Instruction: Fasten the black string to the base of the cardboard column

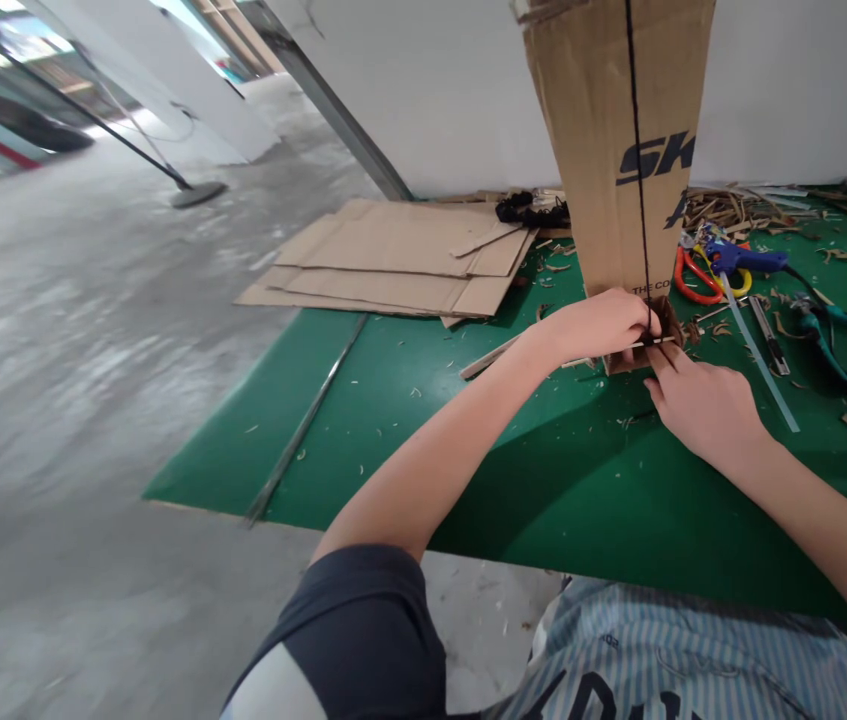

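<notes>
A tall cardboard box [603, 130] stands upright on the green table, with dark printed letters on its front. Down that face runs a black cord [639, 150], reaching a torn opening [663, 318] near the base. My left hand [607, 322] is closed at the opening, its fingers pinching the cord's lower end. A thin pale stick [664, 341] crosses there, level with the cord. From the right, my right hand [712, 405] presses its fingertips onto the stick and cord. Fingers partly hide the knot-like dark spot where cord and stick meet.
Flat cardboard sheets [400, 245] are stacked at the table's far left. On the right lie red-handled scissors [697, 280], a blue glue gun [749, 258], a glue stick [760, 355], a utility knife [770, 335] and teal-handled pliers [824, 345]. Cardboard scraps [738, 212] pile behind.
</notes>
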{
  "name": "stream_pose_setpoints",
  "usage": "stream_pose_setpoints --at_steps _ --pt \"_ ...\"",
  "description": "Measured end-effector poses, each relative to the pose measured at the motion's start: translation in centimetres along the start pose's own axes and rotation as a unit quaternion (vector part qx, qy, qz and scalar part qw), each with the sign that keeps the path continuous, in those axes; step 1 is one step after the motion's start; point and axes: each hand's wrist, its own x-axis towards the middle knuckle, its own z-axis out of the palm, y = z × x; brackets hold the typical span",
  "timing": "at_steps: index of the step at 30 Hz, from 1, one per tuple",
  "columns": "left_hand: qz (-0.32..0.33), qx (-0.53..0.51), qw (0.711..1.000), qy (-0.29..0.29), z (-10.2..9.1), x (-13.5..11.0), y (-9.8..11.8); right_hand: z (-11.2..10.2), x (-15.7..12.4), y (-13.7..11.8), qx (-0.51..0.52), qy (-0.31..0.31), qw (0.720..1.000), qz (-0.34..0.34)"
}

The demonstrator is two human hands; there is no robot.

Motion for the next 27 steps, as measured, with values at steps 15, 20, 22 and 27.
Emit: stream_pose_setpoints --at_steps 15,20,22,27 --pt "0.006 -0.009 1.000 0.010 -0.01 -0.15 0.11 0.16 -0.33 -0.11 -0.029 -0.004 1.000 0.011" --pt "-0.041 -0.057 0.997 -0.014 -0.31 -0.32 0.61 0.31 -0.36 0.27 -0.021 0.011 1.000 -0.002" --pt "-0.054 -0.072 0.996 -0.020 -0.29 -0.32 0.71 0.32 -0.38 0.29 -0.016 0.012 1.000 0.000" --pt "-0.023 -0.031 0.999 0.014 0.27 -0.13 0.67 0.36 -0.27 0.29 -0.005 0.008 1.000 0.015"
